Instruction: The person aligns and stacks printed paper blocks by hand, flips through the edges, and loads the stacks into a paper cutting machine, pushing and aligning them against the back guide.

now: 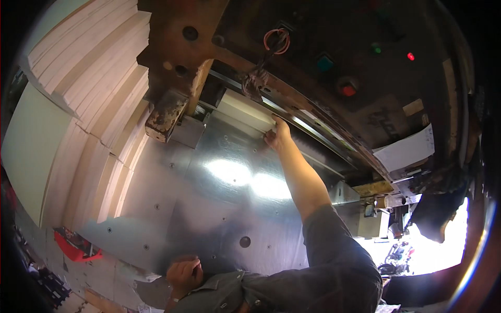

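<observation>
Left hand (183, 274): bare, low beside the near edge of a flat silver metal tabletop (224, 214); fingers curled inward, nothing visible in grasp, palm hidden, so cannot tell how tightly closed.
Left side: tall, stepped stacks of pale, flat sheets (96, 99).
Right hand (280, 134): bare, stretched across to the far side; thumb and fingers at the right end of a long, cream, flat-sided block (242, 109); cannot tell whether gripping or only pressing.
Block's place: far side, below a dark metal machine front (313, 31) with 1 glowing red light (410, 56).
Step in hand: probably positioning or steadying the block.
Next move: calls for even, square contact.
</observation>
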The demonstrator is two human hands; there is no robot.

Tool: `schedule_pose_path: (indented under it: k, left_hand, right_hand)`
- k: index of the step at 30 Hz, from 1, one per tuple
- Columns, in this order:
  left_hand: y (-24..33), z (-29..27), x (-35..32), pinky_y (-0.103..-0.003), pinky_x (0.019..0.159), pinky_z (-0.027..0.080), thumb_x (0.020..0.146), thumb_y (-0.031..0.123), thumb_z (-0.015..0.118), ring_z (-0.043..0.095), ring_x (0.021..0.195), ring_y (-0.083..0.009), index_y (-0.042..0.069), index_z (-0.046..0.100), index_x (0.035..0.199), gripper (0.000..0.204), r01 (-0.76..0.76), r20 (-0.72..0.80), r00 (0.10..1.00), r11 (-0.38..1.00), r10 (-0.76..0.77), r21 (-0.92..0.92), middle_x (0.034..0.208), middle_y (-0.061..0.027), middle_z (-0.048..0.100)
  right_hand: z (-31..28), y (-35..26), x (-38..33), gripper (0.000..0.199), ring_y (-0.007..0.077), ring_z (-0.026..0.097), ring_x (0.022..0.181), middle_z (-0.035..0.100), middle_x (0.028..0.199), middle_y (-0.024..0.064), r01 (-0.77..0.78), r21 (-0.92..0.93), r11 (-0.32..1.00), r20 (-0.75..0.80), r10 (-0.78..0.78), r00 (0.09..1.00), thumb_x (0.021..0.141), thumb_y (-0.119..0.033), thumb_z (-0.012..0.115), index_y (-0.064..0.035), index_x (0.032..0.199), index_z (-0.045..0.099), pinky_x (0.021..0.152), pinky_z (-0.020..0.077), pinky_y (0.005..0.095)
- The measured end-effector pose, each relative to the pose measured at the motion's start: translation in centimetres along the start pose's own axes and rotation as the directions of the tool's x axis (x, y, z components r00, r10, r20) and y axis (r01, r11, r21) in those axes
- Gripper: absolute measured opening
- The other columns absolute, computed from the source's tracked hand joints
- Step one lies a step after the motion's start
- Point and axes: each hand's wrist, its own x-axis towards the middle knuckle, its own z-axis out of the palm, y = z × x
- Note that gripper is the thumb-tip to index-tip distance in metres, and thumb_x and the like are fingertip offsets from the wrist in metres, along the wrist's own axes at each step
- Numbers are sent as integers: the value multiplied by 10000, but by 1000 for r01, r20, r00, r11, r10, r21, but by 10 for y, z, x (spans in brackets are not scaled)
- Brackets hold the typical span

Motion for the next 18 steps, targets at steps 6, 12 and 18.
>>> schedule_pose_path:
  k: [6, 12, 18]
  left_hand:
    - [2, -1, 6, -347, 631, 531, 772, 131, 758, 685, 688, -217, 147, 740, 914, 143, -15, 6, 1000, 999, 15, -48, 848, -10, 759]
    - [5, -3, -9, -351, 656, 537, 794, 138, 763, 693, 716, -227, 145, 739, 950, 158, 4, -6, 1000, 1000, -4, 17, 900, -22, 762]
    - [15, -8, -10, -402, 688, 543, 864, 168, 769, 706, 797, -276, 119, 722, 1046, 194, 68, 45, 997, 997, -66, -34, 951, -47, 753]
  right_hand:
    - [2, 2, 28, 467, 268, 638, 989, 640, 1165, 111, 165, 2, 986, 125, -163, 979, 933, -260, 763, -110, 1343, 597, 812, 575, 417]
    - [-24, 32, -1, 390, 229, 659, 904, 657, 1126, 100, 206, 98, 974, 158, -220, 963, 944, -146, 743, -86, 1298, 591, 628, 554, 366]
    - [-133, 80, -77, 447, 196, 646, 779, 690, 1069, 97, 174, 108, 979, 162, -191, 968, 937, -149, 739, -108, 1365, 616, 563, 487, 290]
